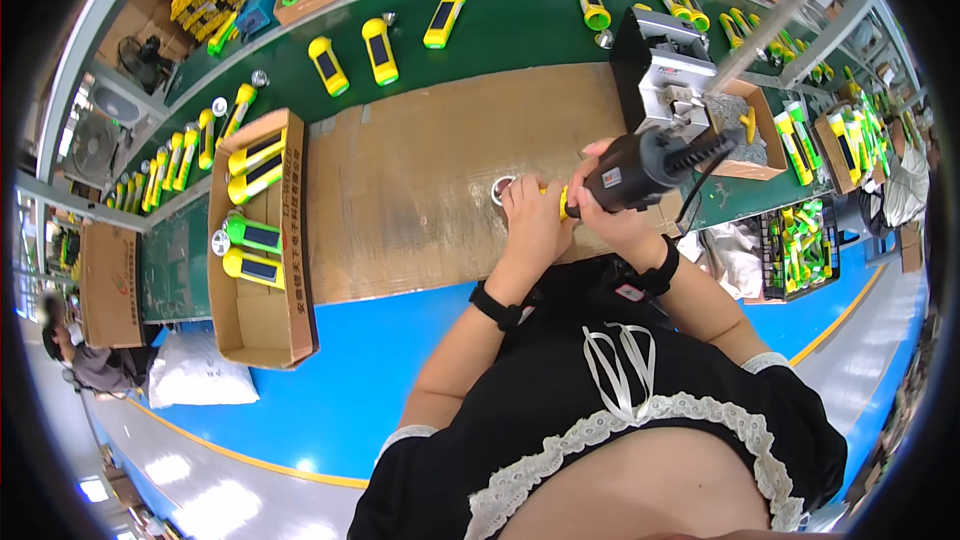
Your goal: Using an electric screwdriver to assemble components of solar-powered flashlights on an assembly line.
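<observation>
My left hand (533, 224) is closed around a yellow flashlight (563, 202) lying on the cardboard sheet, and its fingers hide most of the body. A round, white-rimmed lamp head (501, 189) shows at the left end, beside my fingertips; whether it is joined to the body I cannot tell. In my right hand (612, 224) is a black electric screwdriver (632, 172), its thick end toward the camera and its tip down at the flashlight. Tip and contact point are hidden behind the tool and fingers.
A cardboard box (262, 270) with yellow and green flashlights stands at left. A screw feeder (668, 80) and a box of small metal parts (738, 125) stand at right. More flashlights (380, 50) lie along the green bench (510, 10). A cable (700, 190) hangs beside the screwdriver.
</observation>
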Demonstrator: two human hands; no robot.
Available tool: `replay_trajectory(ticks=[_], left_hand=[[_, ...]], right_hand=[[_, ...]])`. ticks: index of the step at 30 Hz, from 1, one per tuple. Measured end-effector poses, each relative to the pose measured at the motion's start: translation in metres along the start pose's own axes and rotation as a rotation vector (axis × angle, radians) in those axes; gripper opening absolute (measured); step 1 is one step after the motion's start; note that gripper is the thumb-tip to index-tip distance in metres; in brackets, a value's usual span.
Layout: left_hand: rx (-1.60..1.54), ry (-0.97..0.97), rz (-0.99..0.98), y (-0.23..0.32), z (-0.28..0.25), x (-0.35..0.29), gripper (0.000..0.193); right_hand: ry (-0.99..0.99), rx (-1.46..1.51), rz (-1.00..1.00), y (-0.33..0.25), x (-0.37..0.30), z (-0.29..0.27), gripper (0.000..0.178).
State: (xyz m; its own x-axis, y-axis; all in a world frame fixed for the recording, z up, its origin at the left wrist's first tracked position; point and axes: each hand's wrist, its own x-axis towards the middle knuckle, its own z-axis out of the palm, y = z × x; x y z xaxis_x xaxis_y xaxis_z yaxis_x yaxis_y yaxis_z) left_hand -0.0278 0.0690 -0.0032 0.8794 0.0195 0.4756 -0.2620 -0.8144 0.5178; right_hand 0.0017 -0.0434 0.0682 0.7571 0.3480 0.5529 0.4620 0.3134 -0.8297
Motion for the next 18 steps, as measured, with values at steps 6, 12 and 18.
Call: replay_trajectory(ticks=[6,12,18], left_hand=[[0.016,-0.052,0.007,0.006,-0.005,0.004,0.042],[0.084,-0.206,0.003,0.006,-0.012,0.003,0.049],[0.074,-0.327,0.043,0.004,-0.026,0.005,0.053]], right_hand=[[0.032,0.055,0.069,-0.012,0.004,-0.012,0.049],[0.265,0.191,-0.276,-0.075,0.034,-0.058,0.046],[0.515,-0.25,-0.296,-0.063,0.075,-0.144,0.041]])
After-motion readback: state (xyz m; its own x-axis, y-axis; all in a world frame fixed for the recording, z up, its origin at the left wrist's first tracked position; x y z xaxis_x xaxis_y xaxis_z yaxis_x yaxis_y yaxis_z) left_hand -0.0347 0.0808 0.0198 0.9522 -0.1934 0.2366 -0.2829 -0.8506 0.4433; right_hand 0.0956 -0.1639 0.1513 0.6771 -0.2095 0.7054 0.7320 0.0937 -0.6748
